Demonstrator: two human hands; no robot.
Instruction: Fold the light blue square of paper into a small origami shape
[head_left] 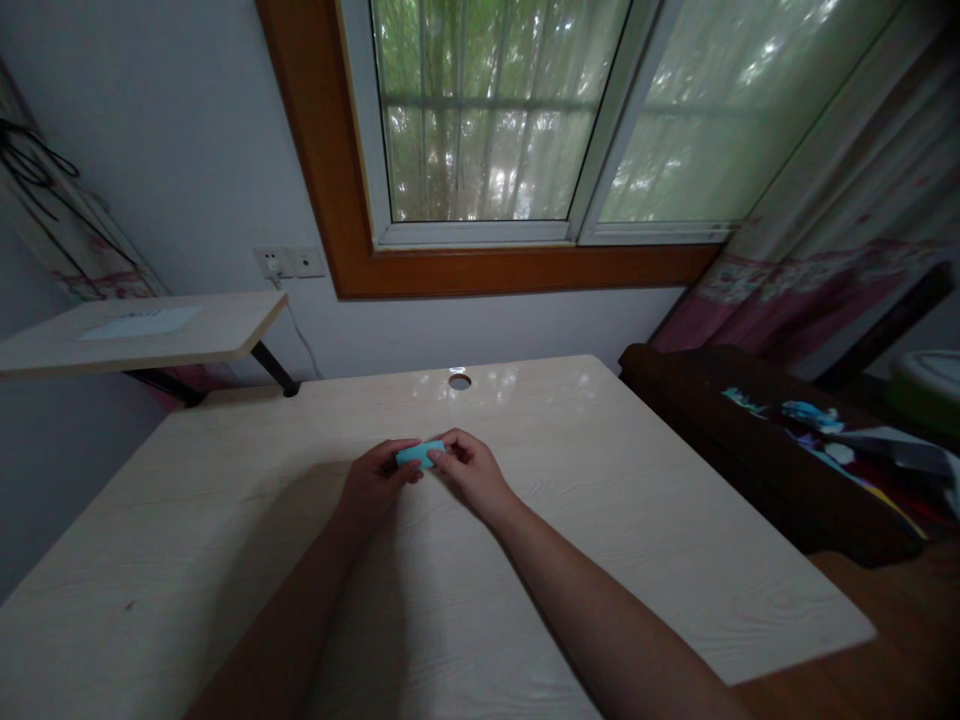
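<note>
Both hands hold a small light-blue block-like piece [418,455] between them, over the middle of the pale wooden desk [600,500]. My left hand [373,482] pinches its left end, thumb in front and fingers behind. At the right end, my right hand [474,470] grips it with the thumb across its near face. The piece lies nearly level, its right end a little higher. Its exact kind cannot be made out, and the fingers hide both ends.
A raised shelf [225,335] with a paper [142,322] stands at the desk's back left. Near the back edge is a round cable hole [460,382]. A wall socket [289,263] and window [495,120] are behind. Right of the desk sits a dark couch-like piece [697,400] with scattered items.
</note>
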